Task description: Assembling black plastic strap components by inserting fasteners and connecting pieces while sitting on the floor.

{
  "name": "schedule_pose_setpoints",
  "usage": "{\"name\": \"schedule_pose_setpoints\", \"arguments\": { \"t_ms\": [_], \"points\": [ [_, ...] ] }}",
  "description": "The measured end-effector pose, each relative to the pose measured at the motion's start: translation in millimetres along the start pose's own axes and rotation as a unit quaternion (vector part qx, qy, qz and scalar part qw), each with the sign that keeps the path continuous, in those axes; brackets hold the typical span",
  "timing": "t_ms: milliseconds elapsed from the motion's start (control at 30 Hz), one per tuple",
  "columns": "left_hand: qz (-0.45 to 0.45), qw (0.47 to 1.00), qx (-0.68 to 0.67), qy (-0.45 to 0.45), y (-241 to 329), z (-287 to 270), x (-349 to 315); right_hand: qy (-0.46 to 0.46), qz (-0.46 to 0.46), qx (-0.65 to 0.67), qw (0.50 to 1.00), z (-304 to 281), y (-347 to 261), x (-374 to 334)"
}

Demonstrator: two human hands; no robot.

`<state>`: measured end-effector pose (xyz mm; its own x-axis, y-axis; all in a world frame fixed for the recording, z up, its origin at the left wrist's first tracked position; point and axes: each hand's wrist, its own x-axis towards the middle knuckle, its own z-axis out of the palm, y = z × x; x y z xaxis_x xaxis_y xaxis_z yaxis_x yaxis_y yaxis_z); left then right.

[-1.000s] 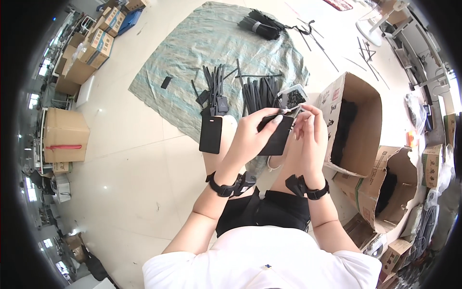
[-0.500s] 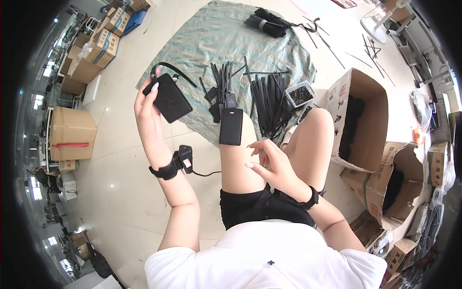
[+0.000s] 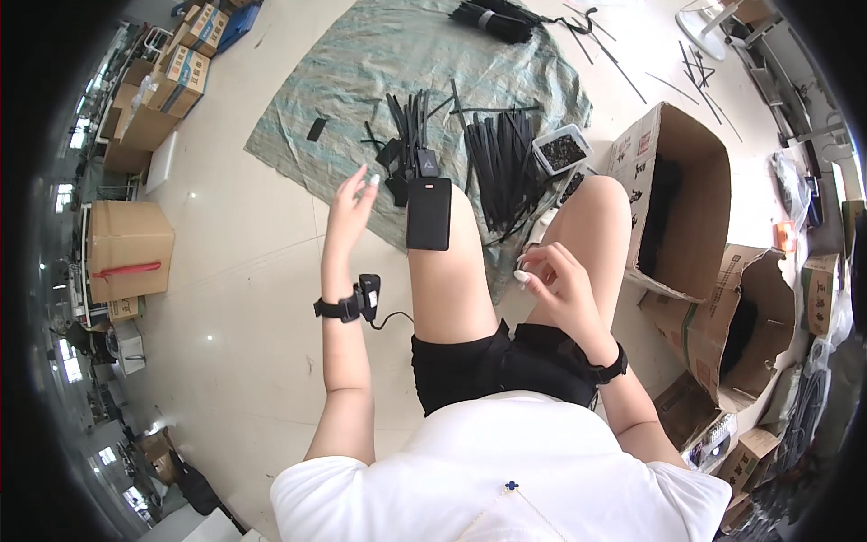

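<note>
My left hand (image 3: 349,210) is raised over the pale floor left of my left knee, fingers spread, holding nothing. A black band with a small black device and cable (image 3: 361,298) is on its wrist. A flat black rectangular case (image 3: 428,213) lies on my left knee. My right hand (image 3: 560,285) hovers between my thighs by the right knee, fingertips pinched together. Something white shows at the tips, and I cannot tell whether it is a small piece or my nails. A pile of black strips (image 3: 504,164) lies on the green cloth (image 3: 361,63) just beyond my knees.
A small white tray of black bits (image 3: 562,150) sits by an open cardboard box (image 3: 675,194) at my right, with more open boxes (image 3: 745,316) behind it. Another bundle of black strips (image 3: 492,18) lies at the cloth's far edge. Closed cartons (image 3: 126,248) stand at left.
My left hand held a black case up to the left half a second ago; now it is empty and open. My right hand has shifted from the lap toward the right knee.
</note>
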<state>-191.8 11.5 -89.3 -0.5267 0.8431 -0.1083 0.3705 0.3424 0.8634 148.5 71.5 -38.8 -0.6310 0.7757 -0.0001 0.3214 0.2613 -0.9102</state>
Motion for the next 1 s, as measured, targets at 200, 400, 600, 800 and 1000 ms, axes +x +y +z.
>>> {"name": "schedule_pose_setpoints", "arguments": {
  "t_ms": [200,400,600,800,1000],
  "points": [
    [0.092,0.952,0.292,0.023,59,72,-72,-0.009,-0.023,-0.013,1.0,5,-4,13],
    [-0.034,0.954,-0.298,0.02,94,31,-83,-0.01,-0.014,-0.001,1.0,7,-12,17],
    [0.004,0.928,-0.372,-0.013,109,34,-96,0.001,0.019,0.014,1.0,1,4,17],
    [-0.054,0.91,-0.411,-0.01,114,54,-87,0.082,0.062,0.066,0.992,-31,27,32],
    [-0.154,0.84,-0.509,-0.107,134,104,-54,0.145,0.14,0.115,0.973,-76,96,60]
  ]
}}
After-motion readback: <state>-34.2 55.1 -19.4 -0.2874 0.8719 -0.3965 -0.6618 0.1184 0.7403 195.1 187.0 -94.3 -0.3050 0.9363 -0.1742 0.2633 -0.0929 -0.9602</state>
